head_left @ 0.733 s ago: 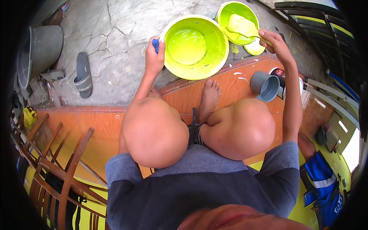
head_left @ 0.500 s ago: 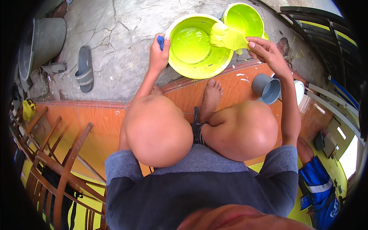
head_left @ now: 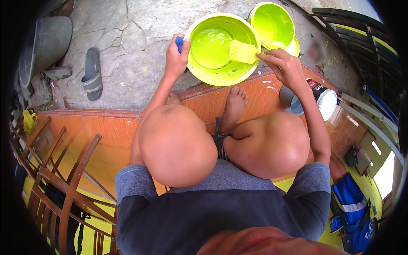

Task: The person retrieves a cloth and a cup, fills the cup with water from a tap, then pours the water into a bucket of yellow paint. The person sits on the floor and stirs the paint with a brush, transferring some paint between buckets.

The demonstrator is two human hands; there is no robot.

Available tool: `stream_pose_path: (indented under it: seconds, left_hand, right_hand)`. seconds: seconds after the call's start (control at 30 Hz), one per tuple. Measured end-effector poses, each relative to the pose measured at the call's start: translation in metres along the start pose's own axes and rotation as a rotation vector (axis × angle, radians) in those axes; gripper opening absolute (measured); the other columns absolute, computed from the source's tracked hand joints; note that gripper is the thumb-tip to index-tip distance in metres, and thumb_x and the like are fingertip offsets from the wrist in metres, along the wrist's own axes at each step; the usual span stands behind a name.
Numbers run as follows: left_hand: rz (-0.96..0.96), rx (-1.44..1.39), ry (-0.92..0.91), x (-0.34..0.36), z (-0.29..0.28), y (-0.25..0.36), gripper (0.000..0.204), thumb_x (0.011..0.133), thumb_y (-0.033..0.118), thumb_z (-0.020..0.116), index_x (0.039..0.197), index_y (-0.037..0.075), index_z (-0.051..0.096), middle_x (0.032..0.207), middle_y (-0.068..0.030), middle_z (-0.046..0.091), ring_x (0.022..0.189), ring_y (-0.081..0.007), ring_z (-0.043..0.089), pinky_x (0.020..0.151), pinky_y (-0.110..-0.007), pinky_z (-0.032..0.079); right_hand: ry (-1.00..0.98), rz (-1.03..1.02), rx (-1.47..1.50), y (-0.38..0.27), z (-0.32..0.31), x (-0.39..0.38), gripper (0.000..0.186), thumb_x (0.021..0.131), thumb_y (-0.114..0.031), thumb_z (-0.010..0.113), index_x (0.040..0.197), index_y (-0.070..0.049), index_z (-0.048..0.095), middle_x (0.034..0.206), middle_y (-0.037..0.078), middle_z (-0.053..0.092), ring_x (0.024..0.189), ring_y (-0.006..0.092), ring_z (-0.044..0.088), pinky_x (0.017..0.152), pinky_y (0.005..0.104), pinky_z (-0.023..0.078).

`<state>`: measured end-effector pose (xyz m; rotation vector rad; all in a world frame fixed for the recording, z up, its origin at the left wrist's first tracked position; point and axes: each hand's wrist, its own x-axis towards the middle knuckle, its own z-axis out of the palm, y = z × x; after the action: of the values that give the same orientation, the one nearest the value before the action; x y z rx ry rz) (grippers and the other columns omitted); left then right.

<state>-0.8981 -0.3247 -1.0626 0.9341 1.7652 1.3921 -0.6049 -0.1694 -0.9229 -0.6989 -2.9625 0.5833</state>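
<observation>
A large bucket [head_left: 207, 68] coated in bright yellow-green paint sits at the top centre. My left hand [head_left: 176, 55] is closed at its left rim, holding a small blue thing [head_left: 180, 44] that I cannot make out. My right hand [head_left: 279, 63] pinches the handle of a paint-covered brush [head_left: 240, 52], whose bristle end is inside the large bucket. A smaller bucket [head_left: 274, 23] with the same green paint stands behind it to the right, with a green lid [head_left: 293, 47] beside it.
A grey mug [head_left: 287, 98] and white tub [head_left: 325, 104] are right of my bare feet. A grey slipper [head_left: 92, 74] and grey container [head_left: 49, 49] lie left on cracked concrete. Wooden chairs [head_left: 74, 182] are lower left, black railing [head_left: 348, 23] upper right, someone's leg [head_left: 335, 165] lower right.
My right hand has moved left and down, carrying the brush from over the smaller bucket into the large one. My left hand and the large bucket have shifted slightly right and up in view.
</observation>
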Motion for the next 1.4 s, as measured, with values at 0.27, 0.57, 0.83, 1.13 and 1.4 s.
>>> stream_pose_path:
  seconds: [0.27, 0.57, 0.83, 1.13, 1.4]
  left_hand:
    - [0.016, 0.009, 0.006, 0.001, 0.000, -0.002, 0.029, 0.102, 0.029, 0.057, 0.099, 0.000, 0.056, 0.070, -0.0077, 0.056, 0.067, -0.0128, 0.051, 0.062, -0.033, 0.045]
    - [0.038, 0.020, 0.032, 0.000, 0.001, -0.004, 0.028, 0.101, 0.029, 0.057, 0.100, 0.001, 0.056, 0.070, -0.0069, 0.055, 0.066, -0.0126, 0.050, 0.062, -0.032, 0.045]
    - [0.022, -0.010, 0.044, -0.002, 0.004, -0.003, 0.026, 0.101, 0.028, 0.057, 0.100, 0.002, 0.056, 0.070, -0.0051, 0.055, 0.067, -0.0116, 0.049, 0.062, -0.031, 0.044]
    - [0.017, 0.003, 0.007, 0.000, 0.000, -0.001, 0.027, 0.102, 0.028, 0.057, 0.100, 0.002, 0.055, 0.071, -0.0058, 0.057, 0.067, -0.0117, 0.049, 0.063, -0.031, 0.044]
    - [0.040, 0.025, 0.029, -0.001, 0.000, -0.003, 0.028, 0.101, 0.030, 0.058, 0.100, 0.002, 0.056, 0.069, -0.0065, 0.056, 0.066, -0.0120, 0.050, 0.063, -0.032, 0.045]
  right_hand:
    - [-0.116, 0.077, -0.103, 0.021, -0.020, -0.019, 0.038, 0.082, -0.003, 0.067, 0.117, -0.018, 0.074, 0.097, 0.004, 0.071, 0.084, 0.0234, 0.065, 0.068, 0.0357, 0.055]
    - [-0.122, 0.078, -0.117, 0.023, -0.040, -0.027, 0.037, 0.079, -0.003, 0.063, 0.112, -0.017, 0.075, 0.090, 0.005, 0.068, 0.079, 0.0256, 0.064, 0.063, 0.0378, 0.052]
    - [-0.105, 0.109, -0.078, 0.013, -0.055, -0.031, 0.032, 0.086, -0.005, 0.063, 0.115, -0.017, 0.074, 0.090, 0.007, 0.068, 0.078, 0.0275, 0.063, 0.066, 0.0388, 0.051]
    - [-0.135, 0.368, 0.405, 0.004, -0.022, -0.010, 0.030, 0.098, -0.017, 0.062, 0.125, -0.007, 0.068, 0.083, 0.016, 0.068, 0.066, 0.0186, 0.055, 0.063, 0.0348, 0.045]
    - [-0.194, 0.502, 0.411, 0.033, -0.035, -0.033, 0.035, 0.102, -0.024, 0.058, 0.128, -0.002, 0.065, 0.077, 0.011, 0.064, 0.069, 0.0113, 0.048, 0.064, 0.0319, 0.044]
